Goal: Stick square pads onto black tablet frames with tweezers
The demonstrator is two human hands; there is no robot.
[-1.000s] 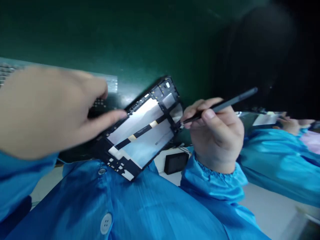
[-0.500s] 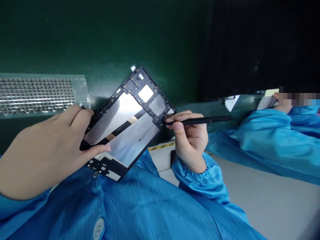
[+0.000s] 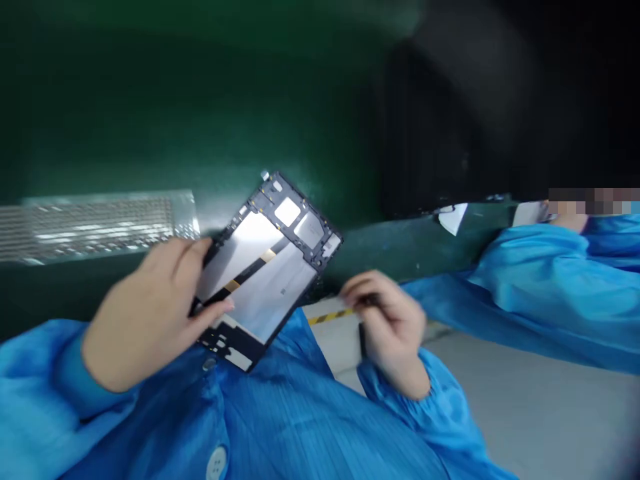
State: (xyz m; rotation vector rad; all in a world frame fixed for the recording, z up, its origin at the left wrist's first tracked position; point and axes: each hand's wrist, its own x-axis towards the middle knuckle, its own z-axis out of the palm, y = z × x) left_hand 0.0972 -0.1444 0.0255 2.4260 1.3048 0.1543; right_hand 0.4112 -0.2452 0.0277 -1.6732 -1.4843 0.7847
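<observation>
My left hand (image 3: 145, 313) grips the black device frame (image 3: 273, 283) aslant, near a clear tray (image 3: 185, 207) on the green table (image 3: 225, 120). My right hand (image 3: 393, 327), apart from the frame, holds a dark tool (image 3: 370, 300), I think; it's blurred.

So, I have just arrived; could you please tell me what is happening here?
A person in a blue coat holds a flat black-edged device in the left hand, its inner parts showing. The right hand is apart from it, fingers curled around something dark, too blurred to name. A clear sheet lies on the green table.
</observation>
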